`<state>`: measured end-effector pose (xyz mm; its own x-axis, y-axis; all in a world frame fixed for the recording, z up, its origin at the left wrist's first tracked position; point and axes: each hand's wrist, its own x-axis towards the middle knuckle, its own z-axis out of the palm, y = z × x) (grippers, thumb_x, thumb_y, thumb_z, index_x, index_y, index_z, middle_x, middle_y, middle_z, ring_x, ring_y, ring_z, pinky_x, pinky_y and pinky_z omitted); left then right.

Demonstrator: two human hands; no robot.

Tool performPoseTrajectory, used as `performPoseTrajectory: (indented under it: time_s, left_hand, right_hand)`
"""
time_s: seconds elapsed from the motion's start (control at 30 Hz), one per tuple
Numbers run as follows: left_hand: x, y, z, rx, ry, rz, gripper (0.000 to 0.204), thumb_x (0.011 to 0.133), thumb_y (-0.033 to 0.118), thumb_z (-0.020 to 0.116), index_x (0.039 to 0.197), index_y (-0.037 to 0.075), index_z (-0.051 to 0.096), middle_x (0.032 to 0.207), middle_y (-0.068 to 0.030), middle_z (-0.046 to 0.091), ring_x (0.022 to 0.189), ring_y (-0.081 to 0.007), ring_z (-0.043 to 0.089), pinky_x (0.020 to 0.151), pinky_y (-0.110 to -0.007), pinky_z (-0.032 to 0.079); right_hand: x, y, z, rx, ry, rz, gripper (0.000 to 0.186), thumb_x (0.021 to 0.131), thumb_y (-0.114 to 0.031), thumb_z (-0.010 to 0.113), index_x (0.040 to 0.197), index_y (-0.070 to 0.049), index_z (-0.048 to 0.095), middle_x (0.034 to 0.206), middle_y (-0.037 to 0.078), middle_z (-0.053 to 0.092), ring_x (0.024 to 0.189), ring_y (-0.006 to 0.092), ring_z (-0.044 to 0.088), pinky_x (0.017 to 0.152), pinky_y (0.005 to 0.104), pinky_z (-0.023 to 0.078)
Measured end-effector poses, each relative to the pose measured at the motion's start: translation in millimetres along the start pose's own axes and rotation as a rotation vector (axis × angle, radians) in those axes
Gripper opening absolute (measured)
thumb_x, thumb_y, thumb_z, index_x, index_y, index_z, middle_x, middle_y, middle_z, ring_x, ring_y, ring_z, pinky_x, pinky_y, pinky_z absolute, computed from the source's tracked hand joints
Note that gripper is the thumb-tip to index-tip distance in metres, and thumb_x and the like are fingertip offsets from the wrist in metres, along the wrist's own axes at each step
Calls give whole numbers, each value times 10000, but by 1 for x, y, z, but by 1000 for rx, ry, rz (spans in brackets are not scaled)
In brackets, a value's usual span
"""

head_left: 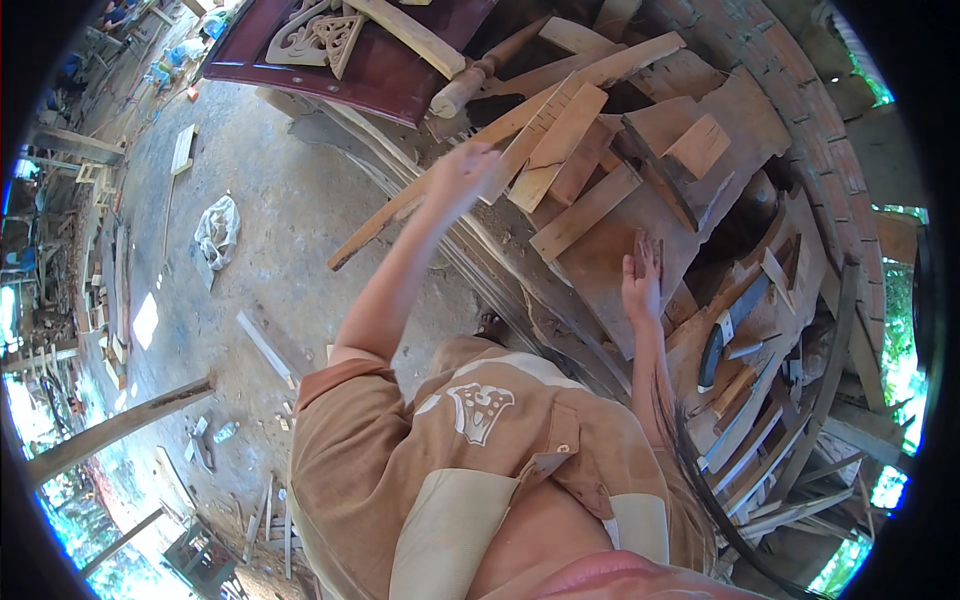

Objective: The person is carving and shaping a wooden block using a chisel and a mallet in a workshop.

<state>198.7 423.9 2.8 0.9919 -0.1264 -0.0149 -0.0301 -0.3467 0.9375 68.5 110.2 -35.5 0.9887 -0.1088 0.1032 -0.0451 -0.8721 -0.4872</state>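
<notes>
My left hand point(464, 174) is closed at a long, narrow wooden strip point(385, 232) that slants across the pile; what lies within its fingers is hidden. Close beside that hand runs a flat strip with dark marks point(540, 125). My right hand point(642, 272) rests with fingers stretched out on a broad brown board point(590, 285), holding nothing. Between the two hands lie short wood pieces, among them a pale-ended block point(560, 150) and a flat offcut point(586, 212). Another short block point(698, 146) sits farther right.
A dark red panel point(370, 60) carries a carved scroll piece point(315, 40) and a turned post point(458, 92). A dark-handled saw point(712, 355) lies right of my right hand. A curved brick edge point(815, 130) borders the pile. On the floor lies a white bag point(217, 232).
</notes>
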Motion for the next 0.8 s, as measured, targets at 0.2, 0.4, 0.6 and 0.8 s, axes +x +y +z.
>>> performPoseTrajectory:
  time_s: [0.2,0.4,0.6,0.8]
  left_hand:
    - [-28,-54,-60,856,75,-115,539,734,458,615,1109,77,550,923,-198,599,890,-309,586,773,-402,443]
    - [-29,-71,-77,781,-121,-186,481,687,479,655,888,60,532,782,-155,617,788,-324,597,664,-416,460]
    - [-32,-60,-81,865,47,-84,447,694,464,656,850,64,535,743,-142,621,748,-318,604,628,-411,465]
    - [-29,-45,-81,949,143,-1,411,703,442,652,858,77,544,743,-126,627,730,-302,613,605,-399,473]
  right_hand:
    - [-10,0,18,-273,-68,-1,564,894,-361,387,1386,-152,209,1438,67,203,1332,245,158,1062,471,123]
    - [-10,-1,18,-274,-47,7,557,892,-360,388,1380,-146,228,1435,62,212,1330,240,166,1064,465,129]
    - [-10,2,23,-309,-11,-19,540,892,-355,389,1368,-137,260,1427,60,231,1321,238,191,1059,461,146]
    - [-11,3,24,-290,5,-14,530,892,-344,389,1364,-132,273,1423,61,239,1320,238,194,1060,459,150]
